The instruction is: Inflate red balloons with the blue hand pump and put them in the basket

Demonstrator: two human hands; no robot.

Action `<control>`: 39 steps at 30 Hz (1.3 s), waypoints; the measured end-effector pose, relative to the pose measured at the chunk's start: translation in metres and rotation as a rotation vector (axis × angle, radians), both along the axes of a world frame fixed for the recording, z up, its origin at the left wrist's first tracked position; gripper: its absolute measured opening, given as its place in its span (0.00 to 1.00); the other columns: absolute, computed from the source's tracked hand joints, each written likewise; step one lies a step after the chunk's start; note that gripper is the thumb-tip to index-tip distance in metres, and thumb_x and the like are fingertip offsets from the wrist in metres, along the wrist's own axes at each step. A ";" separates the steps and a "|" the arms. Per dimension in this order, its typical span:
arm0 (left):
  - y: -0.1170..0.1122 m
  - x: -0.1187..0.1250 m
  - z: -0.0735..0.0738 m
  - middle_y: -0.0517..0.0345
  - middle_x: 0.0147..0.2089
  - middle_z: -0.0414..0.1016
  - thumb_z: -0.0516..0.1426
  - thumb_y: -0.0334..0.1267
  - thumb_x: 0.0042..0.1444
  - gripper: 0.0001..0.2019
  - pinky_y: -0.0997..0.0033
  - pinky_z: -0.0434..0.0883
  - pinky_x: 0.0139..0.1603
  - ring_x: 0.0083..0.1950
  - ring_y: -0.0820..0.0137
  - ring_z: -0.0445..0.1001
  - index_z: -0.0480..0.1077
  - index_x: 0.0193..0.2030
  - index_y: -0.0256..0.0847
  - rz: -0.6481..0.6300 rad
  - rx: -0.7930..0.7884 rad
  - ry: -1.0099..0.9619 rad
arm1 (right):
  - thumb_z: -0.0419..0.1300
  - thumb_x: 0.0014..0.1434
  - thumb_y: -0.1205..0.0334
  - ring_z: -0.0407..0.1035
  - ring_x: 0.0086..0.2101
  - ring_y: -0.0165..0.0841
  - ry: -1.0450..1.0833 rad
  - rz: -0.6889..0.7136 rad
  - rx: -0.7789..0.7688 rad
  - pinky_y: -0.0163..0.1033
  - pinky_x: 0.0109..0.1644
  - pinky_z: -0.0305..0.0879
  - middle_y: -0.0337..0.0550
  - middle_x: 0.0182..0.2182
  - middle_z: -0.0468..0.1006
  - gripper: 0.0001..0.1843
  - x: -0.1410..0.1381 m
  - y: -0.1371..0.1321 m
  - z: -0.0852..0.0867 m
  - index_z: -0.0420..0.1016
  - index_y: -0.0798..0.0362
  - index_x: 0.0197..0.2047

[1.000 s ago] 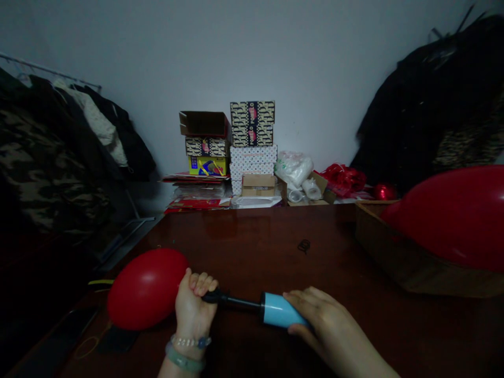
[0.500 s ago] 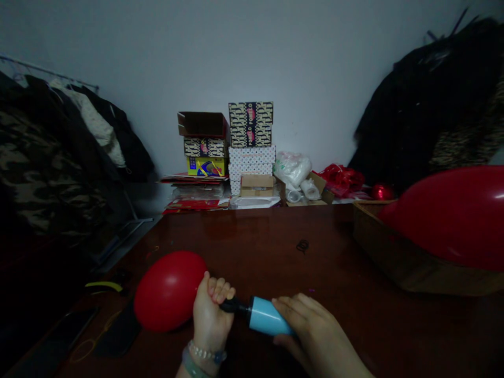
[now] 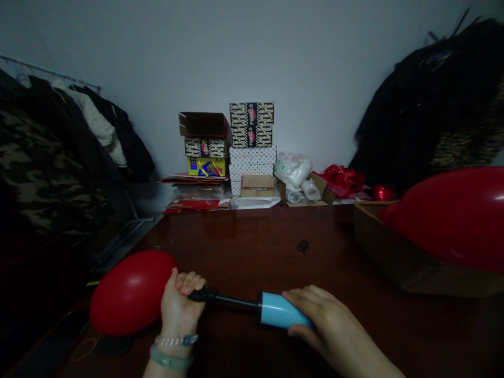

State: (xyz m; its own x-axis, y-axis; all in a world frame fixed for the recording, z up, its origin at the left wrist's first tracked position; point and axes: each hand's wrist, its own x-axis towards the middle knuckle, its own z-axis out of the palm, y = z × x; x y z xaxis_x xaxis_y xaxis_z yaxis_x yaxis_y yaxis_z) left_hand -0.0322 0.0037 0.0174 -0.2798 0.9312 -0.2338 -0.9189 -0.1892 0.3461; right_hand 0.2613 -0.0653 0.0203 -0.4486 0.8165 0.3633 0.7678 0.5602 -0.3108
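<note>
My left hand (image 3: 180,302) is closed around the black end of a balloon pump, thumb up, with two bracelets on the wrist. Against its far left side lies an inflated red balloon (image 3: 132,294), its neck hidden in the fist. Between my hands the pump's thin black rod (image 3: 236,302) is drawn out. My right hand (image 3: 328,320) is wrapped over the light blue barrel of the balloon pump (image 3: 277,310), which lies nearly level above the brown table (image 3: 244,247).
A wooden tray (image 3: 394,265) on the right holds another large red balloon (image 3: 452,220). Black loops (image 3: 303,247) lie mid-table, and a yellow ring (image 3: 84,349) at the near left. Behind the table stand stacked boxes (image 3: 252,126), with clothes (image 3: 98,121) hanging at left.
My left hand has moved left with the balloon and the black end, and my right hand slightly right with the barrel. The rod between them now shows much longer.
</note>
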 end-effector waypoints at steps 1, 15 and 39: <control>0.000 -0.001 0.000 0.68 0.13 0.49 0.47 0.29 0.63 0.21 0.76 0.54 0.17 0.13 0.79 0.51 0.48 0.19 0.41 0.000 0.002 -0.001 | 0.67 0.54 0.62 0.73 0.45 0.41 -0.009 -0.003 0.008 0.48 0.51 0.70 0.48 0.48 0.79 0.25 0.000 0.000 0.001 0.72 0.51 0.56; -0.006 0.035 -0.008 0.69 0.14 0.47 0.49 0.30 0.63 0.21 0.76 0.52 0.17 0.13 0.80 0.50 0.48 0.18 0.41 -0.076 -0.047 -0.063 | 0.67 0.50 0.68 0.73 0.46 0.44 0.019 -0.057 0.125 0.50 0.54 0.70 0.44 0.49 0.79 0.27 -0.030 -0.006 -0.016 0.73 0.50 0.55; 0.001 0.009 -0.001 0.68 0.12 0.49 0.46 0.28 0.63 0.21 0.76 0.54 0.17 0.12 0.79 0.51 0.49 0.18 0.41 -0.036 -0.013 -0.037 | 0.65 0.57 0.62 0.71 0.46 0.42 -0.021 0.030 -0.117 0.50 0.52 0.69 0.48 0.48 0.78 0.24 -0.001 -0.004 0.013 0.71 0.52 0.56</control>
State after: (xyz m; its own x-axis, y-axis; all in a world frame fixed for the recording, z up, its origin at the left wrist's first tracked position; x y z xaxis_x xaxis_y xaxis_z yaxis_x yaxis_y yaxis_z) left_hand -0.0236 0.0043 0.0166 -0.2366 0.9375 -0.2552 -0.9375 -0.1512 0.3135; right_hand 0.2604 -0.0693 0.0330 -0.4798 0.8391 0.2564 0.7584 0.5436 -0.3596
